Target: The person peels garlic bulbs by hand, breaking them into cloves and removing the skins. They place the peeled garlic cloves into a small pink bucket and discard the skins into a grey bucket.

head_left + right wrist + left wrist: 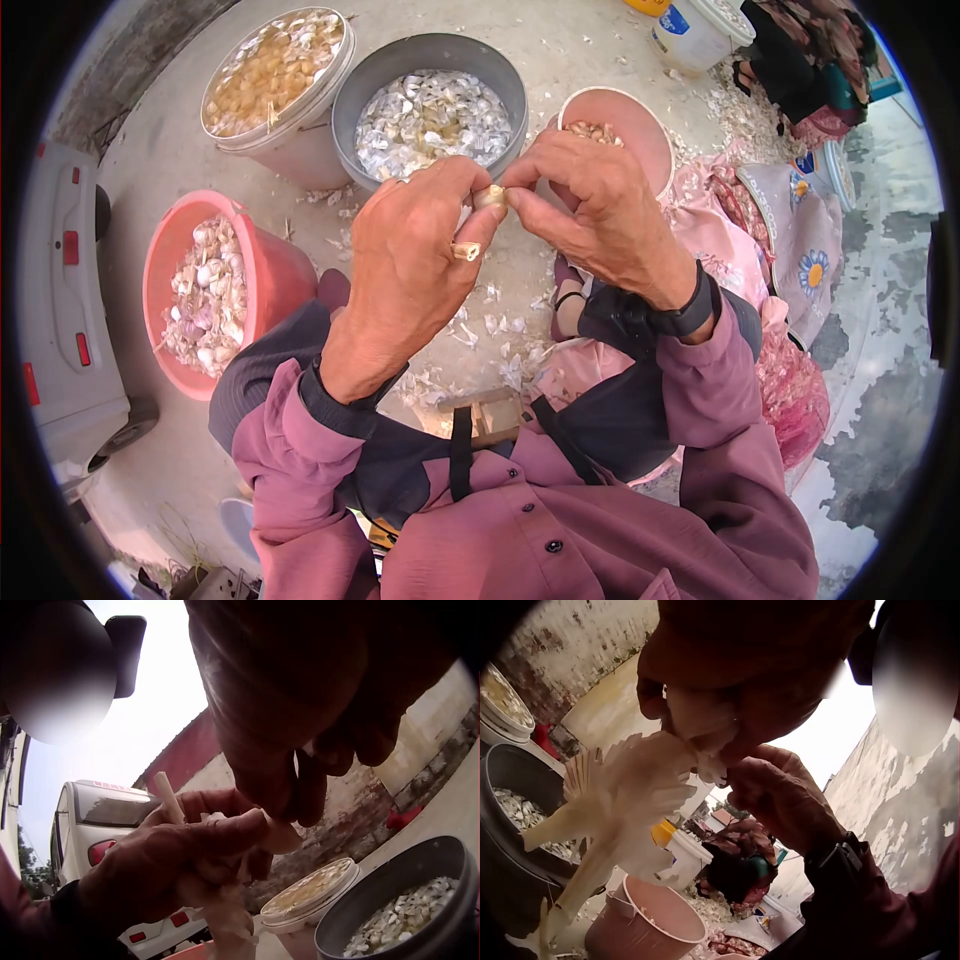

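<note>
My left hand pinches a pale garlic clove between thumb and forefinger. From the same fist sticks a cut dry garlic stem. Papery garlic skin with stalks hangs below that hand in the left wrist view. Thumb and forefinger of my right hand pinch at the clove's other end. In the right wrist view the clove shows between both hands' fingertips. Directly beyond the hands stands a dark grey tub of pale cloves and liquid.
A pink bucket of whole garlic bulbs stands at left. Behind it is a white bucket filled with cloves in liquid. A smaller pink bucket with cloves sits at right. Skins litter the ground. Another person is at far right; a white vehicle at left.
</note>
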`<state>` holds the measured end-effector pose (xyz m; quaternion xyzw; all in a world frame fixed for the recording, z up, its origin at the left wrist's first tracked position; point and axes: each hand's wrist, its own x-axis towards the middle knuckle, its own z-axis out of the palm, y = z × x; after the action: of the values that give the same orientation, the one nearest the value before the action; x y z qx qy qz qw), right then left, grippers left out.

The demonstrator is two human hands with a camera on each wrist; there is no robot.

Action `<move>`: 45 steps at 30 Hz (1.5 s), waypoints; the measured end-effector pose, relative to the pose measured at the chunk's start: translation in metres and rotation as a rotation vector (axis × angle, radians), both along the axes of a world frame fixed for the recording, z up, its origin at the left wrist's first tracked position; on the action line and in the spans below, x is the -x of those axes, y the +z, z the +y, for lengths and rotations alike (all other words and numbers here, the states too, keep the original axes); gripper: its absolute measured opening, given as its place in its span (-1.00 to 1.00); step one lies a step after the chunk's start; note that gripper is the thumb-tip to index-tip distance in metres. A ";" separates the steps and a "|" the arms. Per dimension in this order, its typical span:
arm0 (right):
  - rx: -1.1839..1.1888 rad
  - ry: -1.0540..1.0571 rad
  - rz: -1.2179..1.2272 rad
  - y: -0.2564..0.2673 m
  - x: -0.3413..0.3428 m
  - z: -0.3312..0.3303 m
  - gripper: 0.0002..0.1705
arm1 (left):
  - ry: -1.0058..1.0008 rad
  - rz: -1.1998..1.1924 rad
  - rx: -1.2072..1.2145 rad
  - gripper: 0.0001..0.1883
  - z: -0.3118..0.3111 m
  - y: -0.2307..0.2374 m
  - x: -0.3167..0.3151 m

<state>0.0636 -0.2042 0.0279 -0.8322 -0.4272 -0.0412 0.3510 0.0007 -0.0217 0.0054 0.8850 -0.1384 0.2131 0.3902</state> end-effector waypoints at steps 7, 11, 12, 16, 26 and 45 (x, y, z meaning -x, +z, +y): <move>-0.050 -0.064 0.044 -0.004 0.002 0.002 -0.90 | -0.013 0.012 -0.055 -0.83 -0.001 0.001 0.000; -0.068 -0.142 0.076 -0.001 -0.003 -0.002 -0.90 | -0.035 0.123 0.174 -0.84 -0.003 0.004 -0.001; -0.072 -0.141 0.070 -0.001 -0.006 -0.004 -0.90 | -0.054 0.164 0.293 -0.85 -0.003 0.005 -0.002; -0.032 -0.175 0.240 0.001 -0.011 -0.014 -0.87 | -0.026 0.265 0.369 -0.84 -0.001 0.014 0.000; -0.120 -0.041 0.230 0.002 -0.004 -0.011 -0.82 | -0.013 0.294 0.409 -0.84 0.000 0.010 -0.001; -0.193 -0.035 0.489 0.006 0.003 -0.007 -0.81 | -0.113 0.540 0.692 -0.81 0.001 0.013 -0.002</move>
<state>0.0606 -0.2113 0.0335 -0.7875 -0.3091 0.1147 0.5207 0.0023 -0.0205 0.0179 0.7173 0.0001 -0.0138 0.6966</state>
